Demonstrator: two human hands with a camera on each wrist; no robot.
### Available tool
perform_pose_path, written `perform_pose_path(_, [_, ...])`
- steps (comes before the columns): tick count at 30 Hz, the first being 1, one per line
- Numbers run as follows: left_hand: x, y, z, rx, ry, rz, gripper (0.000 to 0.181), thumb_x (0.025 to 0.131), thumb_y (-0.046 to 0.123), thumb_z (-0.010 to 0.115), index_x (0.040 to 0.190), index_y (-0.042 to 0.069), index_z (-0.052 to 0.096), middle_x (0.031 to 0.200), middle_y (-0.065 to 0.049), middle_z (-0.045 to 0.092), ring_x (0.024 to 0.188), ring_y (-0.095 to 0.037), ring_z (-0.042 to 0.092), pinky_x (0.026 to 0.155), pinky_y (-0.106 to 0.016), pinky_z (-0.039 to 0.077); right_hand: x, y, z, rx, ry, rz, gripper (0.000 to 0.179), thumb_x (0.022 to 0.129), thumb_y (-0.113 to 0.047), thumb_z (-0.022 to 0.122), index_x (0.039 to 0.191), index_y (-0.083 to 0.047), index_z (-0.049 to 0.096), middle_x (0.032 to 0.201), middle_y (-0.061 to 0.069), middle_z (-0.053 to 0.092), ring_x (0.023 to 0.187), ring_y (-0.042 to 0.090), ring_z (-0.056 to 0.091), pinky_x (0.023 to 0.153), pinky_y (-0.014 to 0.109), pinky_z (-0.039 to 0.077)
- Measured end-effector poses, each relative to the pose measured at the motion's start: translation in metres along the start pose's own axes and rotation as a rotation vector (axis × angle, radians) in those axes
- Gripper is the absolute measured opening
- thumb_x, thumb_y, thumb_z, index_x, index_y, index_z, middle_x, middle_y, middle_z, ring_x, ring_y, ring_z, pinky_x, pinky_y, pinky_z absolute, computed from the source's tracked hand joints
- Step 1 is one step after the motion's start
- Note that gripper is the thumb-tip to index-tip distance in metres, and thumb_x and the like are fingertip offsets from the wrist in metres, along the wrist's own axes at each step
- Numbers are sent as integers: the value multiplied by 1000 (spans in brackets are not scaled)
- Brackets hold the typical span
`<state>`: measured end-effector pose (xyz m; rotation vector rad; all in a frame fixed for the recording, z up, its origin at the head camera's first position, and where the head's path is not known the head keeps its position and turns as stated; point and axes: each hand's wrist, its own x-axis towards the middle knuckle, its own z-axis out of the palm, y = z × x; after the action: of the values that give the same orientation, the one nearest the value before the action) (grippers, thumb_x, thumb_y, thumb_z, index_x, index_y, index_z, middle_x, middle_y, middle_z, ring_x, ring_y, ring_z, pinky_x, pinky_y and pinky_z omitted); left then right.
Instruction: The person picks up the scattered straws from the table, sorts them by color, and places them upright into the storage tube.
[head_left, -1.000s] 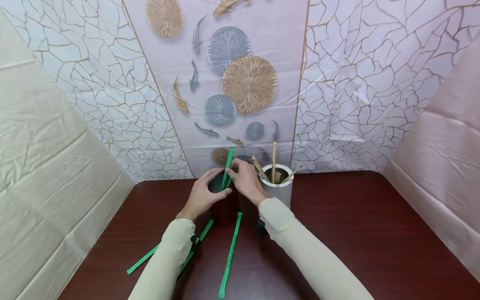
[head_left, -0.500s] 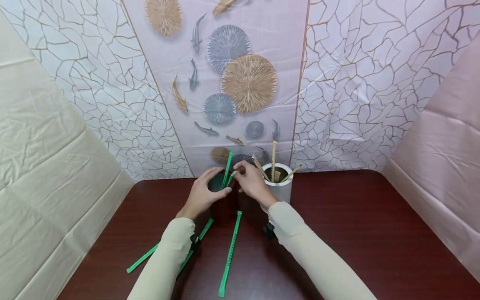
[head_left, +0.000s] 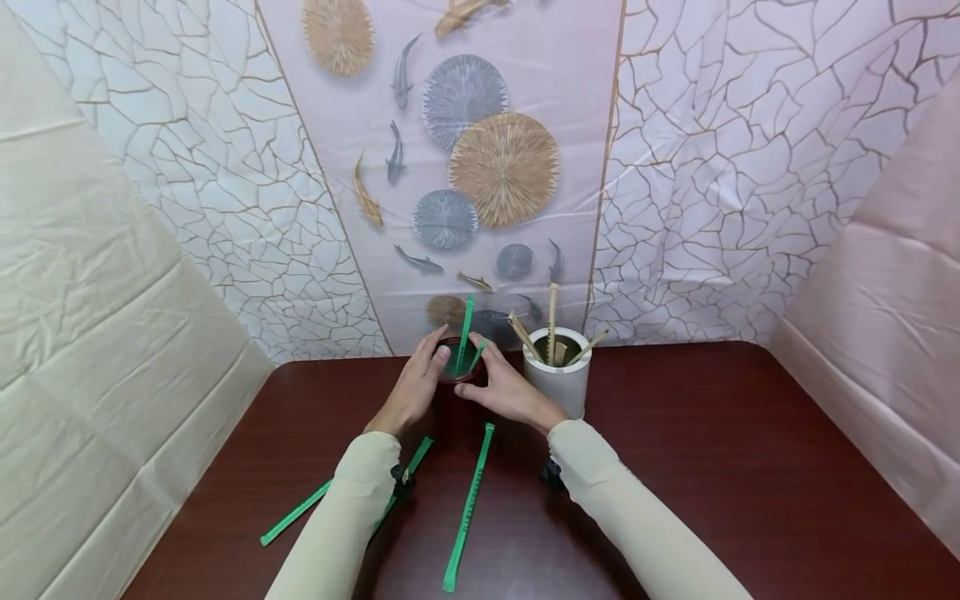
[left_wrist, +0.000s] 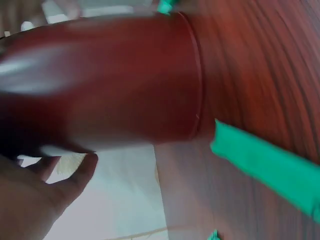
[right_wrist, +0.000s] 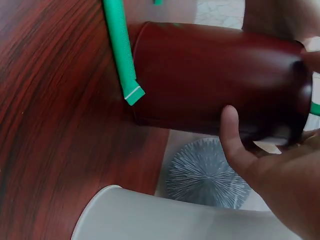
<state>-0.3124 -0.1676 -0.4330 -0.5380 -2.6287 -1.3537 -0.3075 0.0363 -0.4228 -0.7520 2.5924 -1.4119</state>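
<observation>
A dark red cylindrical cup stands upright near the back of the table, also filling much of the right wrist view as a glossy cup. Two slim green stick packets lean in it, a taller one and a shorter one. My left hand curves round the cup's left side near the rim. On the opposite side, my right hand holds the cup, its thumb against the front wall. A printed green packet lies on the table in front.
Right of the cup stands a light grey container holding several tan sticks. More green packets lie left, one in the open and one partly under my left sleeve. Patterned cloth hangs behind the table.
My right hand has let go of the shorter green packet, which now leans in the cup, and has come down onto the cup's right side. My left hand has shifted along the rim.
</observation>
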Motion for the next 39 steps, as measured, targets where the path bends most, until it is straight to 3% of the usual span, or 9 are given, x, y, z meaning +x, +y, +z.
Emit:
perform_pose_path(4, [1, 4, 2, -122, -23, -58, 74, 110, 65, 13, 171, 25, 20, 175, -7, 17, 160, -38, 19, 122, -69, 21, 6, 4, 7, -12, 56, -5, 101, 98, -45, 75, 170, -10, 14, 176, 15, 10, 160, 35, 21, 121, 55, 35])
perform_pose_path(8, [0, 7, -1, -134, -30, -94, 73, 111, 63, 12, 171, 23, 17, 176, -10, 14, 161, -38, 15, 124, -69, 17, 11, 4, 12, -43, 127, -17, 97, 97, -46, 76, 168, -5, 24, 173, 17, 19, 160, 34, 23, 121, 54, 36])
perform_pose_path(12, [-3, 17, -11, -79, 23, -121, 73, 112, 62, 22, 169, 15, 22, 171, -17, 25, 157, -39, 27, 123, -65, 26, 13, 5, 13, -87, 154, -4, 94, 96, -50, 75, 167, -8, 29, 172, 12, 23, 158, 33, 26, 119, 55, 39])
perform_pose_path(16, [-11, 40, -24, -17, 104, -171, 73, 109, 64, 41, 160, 12, 42, 151, -15, 52, 139, -34, 52, 110, -58, 45, 14, 8, 12, -114, 170, -5, 93, 96, -55, 73, 166, -11, 31, 171, 9, 24, 157, 34, 28, 116, 57, 41])
perform_pose_path(22, [-49, 60, -21, 29, 102, -230, 57, 106, 51, 61, 143, 9, 59, 111, -5, 72, 102, -25, 67, 86, -44, 55, 13, 11, 13, -200, 170, -31, 91, 98, -65, 65, 166, -13, 32, 171, 9, 26, 155, 36, 31, 114, 58, 43])
perform_pose_path(26, [-76, 54, -2, 10, 30, -275, 47, 104, 47, 65, 132, 9, 64, 98, -4, 71, 80, -21, 68, 69, -37, 54, 14, 10, 14, -190, 170, -41, 91, 98, -67, 64, 166, -14, 34, 171, 8, 27, 155, 35, 32, 113, 58, 43])
perform_pose_path(31, [-100, 45, 23, 72, -132, -298, 37, 101, 38, 71, 116, 4, 68, 83, -4, 71, 60, -17, 64, 58, -35, 51, 16, 12, 16, -133, 206, -28, 91, 94, -65, 70, 163, -14, 39, 167, 3, 30, 154, 31, 32, 115, 55, 42])
perform_pose_path(35, [-111, 41, 32, 132, -238, -332, 26, 97, 28, 77, 103, 5, 67, 70, 0, 68, 54, -15, 64, 57, -34, 51, 17, 13, 17, -69, 208, -13, 90, 94, -62, 73, 163, -14, 39, 166, 1, 29, 152, 28, 36, 116, 54, 42])
perform_pose_path(39, [-116, 38, 35, 171, -285, -399, 24, 93, 23, 82, 95, 7, 64, 66, -3, 65, 52, -17, 65, 55, -34, 52, 20, 12, 22, -50, 201, -21, 89, 95, -58, 74, 162, -13, 39, 166, 1, 29, 150, 26, 41, 115, 52, 43])
